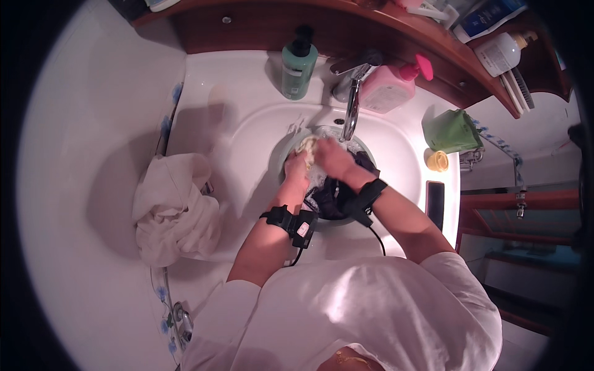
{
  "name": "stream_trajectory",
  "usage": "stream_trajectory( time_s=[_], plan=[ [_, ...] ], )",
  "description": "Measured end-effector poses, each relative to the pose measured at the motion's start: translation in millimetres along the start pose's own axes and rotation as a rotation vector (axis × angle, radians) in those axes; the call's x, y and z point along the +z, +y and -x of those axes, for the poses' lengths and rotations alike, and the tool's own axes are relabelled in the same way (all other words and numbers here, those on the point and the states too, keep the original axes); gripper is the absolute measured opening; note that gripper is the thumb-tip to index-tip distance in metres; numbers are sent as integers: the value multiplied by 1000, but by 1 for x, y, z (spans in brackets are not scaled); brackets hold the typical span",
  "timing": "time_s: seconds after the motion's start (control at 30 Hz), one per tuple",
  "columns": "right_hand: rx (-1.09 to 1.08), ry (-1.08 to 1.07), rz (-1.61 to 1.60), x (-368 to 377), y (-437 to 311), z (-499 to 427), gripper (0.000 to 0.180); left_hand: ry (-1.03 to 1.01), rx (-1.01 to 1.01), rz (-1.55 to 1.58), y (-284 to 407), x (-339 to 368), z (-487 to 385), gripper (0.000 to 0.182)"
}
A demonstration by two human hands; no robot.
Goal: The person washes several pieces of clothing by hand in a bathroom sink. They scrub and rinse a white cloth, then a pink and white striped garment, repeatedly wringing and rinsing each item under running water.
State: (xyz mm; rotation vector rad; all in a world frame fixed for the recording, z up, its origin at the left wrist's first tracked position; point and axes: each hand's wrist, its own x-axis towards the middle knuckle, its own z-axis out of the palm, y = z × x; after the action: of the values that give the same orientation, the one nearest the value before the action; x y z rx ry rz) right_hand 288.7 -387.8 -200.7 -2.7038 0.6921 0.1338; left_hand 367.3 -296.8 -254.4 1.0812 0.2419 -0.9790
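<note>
Both hands are inside a round basin [275, 160] of soapy water, set in the white washbasin [250, 132]. My left hand [297, 168] grips a small pale cloth [307, 144] near the basin's far left side. My right hand [332, 157], slightly blurred, presses against the same cloth from the right; its fingertips are hard to make out. Dark wet fabric [332, 197] fills the near and right part of the basin, partly beneath my right wrist. White suds [317, 176] show between the two hands.
The chrome faucet [353, 109] reaches over the basin's far rim. Behind stand a green pump bottle [298, 72] and a pink pump bottle [387, 90]. A white cloth [178, 208] lies bunched at left. On the right are a green pouch [452, 132], a yellow cup [437, 161] and a dark flat object [435, 206].
</note>
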Motion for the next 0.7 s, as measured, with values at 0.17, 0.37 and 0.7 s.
stream_trajectory(
  time_s=[0.17, 0.37, 0.7],
  plan=[
    [-54, -174, 346, 34, -2, -4, 41, 87, -161, -171, 0, -11, -1, 39],
    [-19, -92, -197, 2, -17, -20, 26, -50, -264, 140, 14, 2, 5, 39],
    [-52, 246, -515, -17, -81, 36, 26, -423, 13, 180, 26, -4, 41, 28]
  ],
)
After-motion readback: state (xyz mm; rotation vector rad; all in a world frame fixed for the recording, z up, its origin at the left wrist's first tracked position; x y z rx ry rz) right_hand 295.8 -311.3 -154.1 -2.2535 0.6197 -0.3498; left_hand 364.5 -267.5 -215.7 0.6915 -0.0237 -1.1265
